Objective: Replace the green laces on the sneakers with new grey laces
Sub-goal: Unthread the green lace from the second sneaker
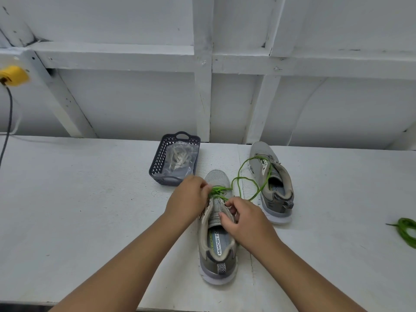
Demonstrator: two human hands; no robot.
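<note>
Head view: near sneaker at table centre; left hand and right hand pinch its green lace; left of its toe, grey basket holds bagged grey laces.

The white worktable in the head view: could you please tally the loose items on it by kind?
Grey mesh sneakers: 2
Green laces: 2
Dark plastic lattice basket: 1
Clear bag of pale laces: 1
Total: 6
</note>
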